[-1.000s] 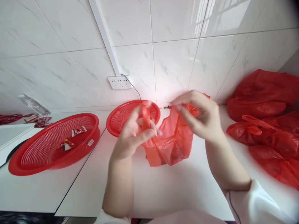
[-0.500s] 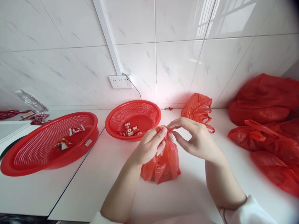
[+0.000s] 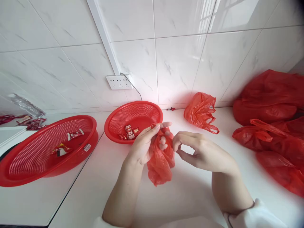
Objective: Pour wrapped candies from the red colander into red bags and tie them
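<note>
A thin red plastic bag hangs bunched over the white table, its top gathered. My left hand grips that gathered top, thumb across it, with one finger stretched out to the right and others poking through the folds. My right hand is at the bag's right edge, thumb and index finger pinched against the plastic; the exact bit between the fingertips is hidden. What the bag contains cannot be made out. Behind my left hand stands a round red basket with several small wrapped snacks inside.
A larger red basket with a few wrapped packets stands at left. Another red bag lies by the wall, and several filled red bags are piled at right. A socket strip with a cable is on the tiled wall.
The bag has turned and shifted slightly left in my left hand, whose fingers have opened out more. My right hand has moved down from the bag's top to its right side.
</note>
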Action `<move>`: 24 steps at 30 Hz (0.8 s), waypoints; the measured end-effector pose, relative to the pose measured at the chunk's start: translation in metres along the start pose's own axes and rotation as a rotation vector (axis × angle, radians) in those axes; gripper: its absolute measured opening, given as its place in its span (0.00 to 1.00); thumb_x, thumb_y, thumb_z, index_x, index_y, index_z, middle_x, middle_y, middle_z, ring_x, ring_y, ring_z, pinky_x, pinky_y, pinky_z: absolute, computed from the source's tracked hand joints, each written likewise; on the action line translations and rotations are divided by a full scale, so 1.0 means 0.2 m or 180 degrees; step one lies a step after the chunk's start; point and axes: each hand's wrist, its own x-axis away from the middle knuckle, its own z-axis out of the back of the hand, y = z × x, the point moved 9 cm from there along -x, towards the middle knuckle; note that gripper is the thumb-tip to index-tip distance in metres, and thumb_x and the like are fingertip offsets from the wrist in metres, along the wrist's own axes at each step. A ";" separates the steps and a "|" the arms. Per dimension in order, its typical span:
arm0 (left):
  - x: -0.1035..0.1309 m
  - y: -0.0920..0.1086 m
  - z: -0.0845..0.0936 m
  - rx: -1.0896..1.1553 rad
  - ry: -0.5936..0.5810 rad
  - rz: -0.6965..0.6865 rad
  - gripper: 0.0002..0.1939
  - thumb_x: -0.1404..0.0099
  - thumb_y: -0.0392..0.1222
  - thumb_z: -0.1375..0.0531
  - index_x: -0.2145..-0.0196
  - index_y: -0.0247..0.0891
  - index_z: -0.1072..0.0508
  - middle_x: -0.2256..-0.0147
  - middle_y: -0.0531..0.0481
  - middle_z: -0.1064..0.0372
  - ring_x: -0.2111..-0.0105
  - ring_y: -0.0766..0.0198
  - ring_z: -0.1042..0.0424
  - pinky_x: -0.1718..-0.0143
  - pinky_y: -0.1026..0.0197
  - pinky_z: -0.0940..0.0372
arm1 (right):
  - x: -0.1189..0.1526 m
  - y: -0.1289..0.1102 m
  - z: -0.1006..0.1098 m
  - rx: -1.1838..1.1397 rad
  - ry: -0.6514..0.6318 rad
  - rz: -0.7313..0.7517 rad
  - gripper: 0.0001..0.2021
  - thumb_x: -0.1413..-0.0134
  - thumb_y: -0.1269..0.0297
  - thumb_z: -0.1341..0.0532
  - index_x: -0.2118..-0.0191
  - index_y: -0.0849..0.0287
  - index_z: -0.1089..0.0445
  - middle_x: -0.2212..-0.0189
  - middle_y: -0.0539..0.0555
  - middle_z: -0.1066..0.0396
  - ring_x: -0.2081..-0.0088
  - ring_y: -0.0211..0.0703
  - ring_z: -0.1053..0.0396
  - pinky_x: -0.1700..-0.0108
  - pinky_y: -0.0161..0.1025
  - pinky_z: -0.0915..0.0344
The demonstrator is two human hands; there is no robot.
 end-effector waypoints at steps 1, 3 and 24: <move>0.01 0.00 -0.02 -0.0246 -0.0096 -0.0030 0.16 0.32 0.51 0.43 0.55 0.38 0.25 0.74 0.54 0.34 0.82 0.75 0.40 0.79 0.69 0.35 | 0.00 0.00 0.00 -0.0112 -0.0014 0.0009 0.07 0.43 0.75 0.40 0.62 0.56 0.33 0.65 0.51 0.28 0.66 0.37 0.30 0.63 0.35 0.32; 0.04 0.01 -0.05 -0.1206 -0.0223 -0.0230 0.17 0.29 0.52 0.48 0.55 0.40 0.27 0.77 0.56 0.38 0.84 0.73 0.42 0.80 0.66 0.35 | -0.02 0.01 0.04 -0.0325 0.0294 0.0013 0.04 0.43 0.69 0.37 0.62 0.56 0.32 0.65 0.52 0.28 0.64 0.38 0.29 0.60 0.36 0.31; 0.00 0.21 0.07 -0.2957 0.0601 -0.2551 0.10 0.33 0.41 0.39 0.57 0.43 0.20 0.56 0.47 0.27 0.57 0.61 0.26 0.56 0.59 0.31 | -0.09 0.66 -0.04 -0.2362 0.1372 -0.1721 0.16 0.57 0.53 0.28 0.66 0.59 0.27 0.74 0.50 0.28 0.74 0.34 0.34 0.71 0.34 0.41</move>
